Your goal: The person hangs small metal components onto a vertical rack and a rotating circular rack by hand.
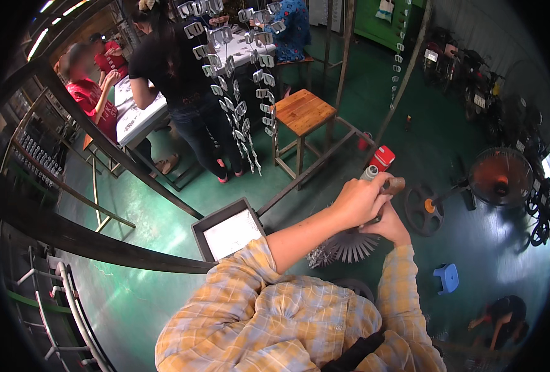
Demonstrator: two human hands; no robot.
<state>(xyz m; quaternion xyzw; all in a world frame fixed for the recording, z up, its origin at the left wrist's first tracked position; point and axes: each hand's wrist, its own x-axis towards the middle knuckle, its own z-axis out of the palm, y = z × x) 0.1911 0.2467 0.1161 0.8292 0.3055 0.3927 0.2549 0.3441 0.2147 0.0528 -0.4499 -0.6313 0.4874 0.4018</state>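
My left hand [356, 201] reaches across to the right, its fingers closed round something mostly hidden. A brown rounded end [394, 185] sticks out past its fingers. Beside the knuckles on the far side is a grey metal cylinder [369, 173]; whether the two are one piece I cannot tell. Just below, my right hand [391, 224] is closed against the left one, with a dark bit [377, 219] showing between its fingers. Beneath both hands lies a ring of thin grey metal strips [354, 247] fanned outward, with a pile of small metal pieces [322, 255] beside it.
A dark tray [199, 238] with a white bottom stands left of my arm. Chains of metal parts [265, 77] hang from a frame beside a wooden stool [304, 111]. A red container [382, 159], a fan [501, 181] and a blue stool [446, 279] stand rightward. Several people work nearby.
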